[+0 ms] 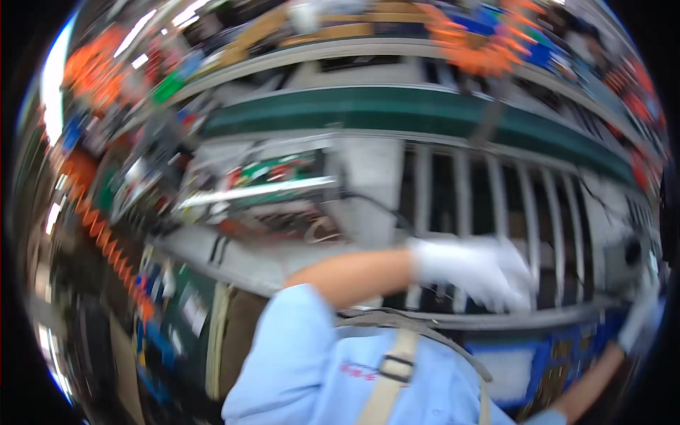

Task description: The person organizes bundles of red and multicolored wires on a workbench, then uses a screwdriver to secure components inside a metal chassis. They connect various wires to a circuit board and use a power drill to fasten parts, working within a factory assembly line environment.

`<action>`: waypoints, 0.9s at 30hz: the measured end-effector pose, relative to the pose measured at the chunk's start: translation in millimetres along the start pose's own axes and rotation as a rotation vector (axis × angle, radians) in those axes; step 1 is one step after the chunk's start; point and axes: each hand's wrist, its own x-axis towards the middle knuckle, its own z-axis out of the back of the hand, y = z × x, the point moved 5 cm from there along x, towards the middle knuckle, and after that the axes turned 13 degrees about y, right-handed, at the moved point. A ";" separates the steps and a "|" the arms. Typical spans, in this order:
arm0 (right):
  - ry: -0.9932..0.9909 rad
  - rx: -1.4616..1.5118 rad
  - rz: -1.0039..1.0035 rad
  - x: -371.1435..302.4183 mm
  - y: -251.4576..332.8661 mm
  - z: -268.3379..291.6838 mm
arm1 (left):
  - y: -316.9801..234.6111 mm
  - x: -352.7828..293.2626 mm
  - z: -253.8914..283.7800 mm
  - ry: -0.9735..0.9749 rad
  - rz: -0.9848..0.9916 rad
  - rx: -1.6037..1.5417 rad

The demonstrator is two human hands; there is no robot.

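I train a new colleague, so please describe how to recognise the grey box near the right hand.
Find the long green belt running across, then the row of pale bars below it. Just past the bars' right end, near the gloved right hand, is the grey box; its dark roundish patch sets it apart from the slim bars.

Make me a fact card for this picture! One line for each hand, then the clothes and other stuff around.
Left hand: white-gloved, over metal bars; too blurry to tell if it holds anything
Right hand: white-gloved, at the right edge, near a grey box; I can't tell if they touch
Clothes: light blue shirt, beige strap with a dark buckle
Beyond the bars: long green strip
Left of the bars: green board with red parts
Far left: orange coil
Picture: blurry
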 end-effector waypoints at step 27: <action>0.572 -0.552 -0.148 -37.2 45.8 -434.4 | -31.5 -166.9 110.9 -1.189 -0.544 0.145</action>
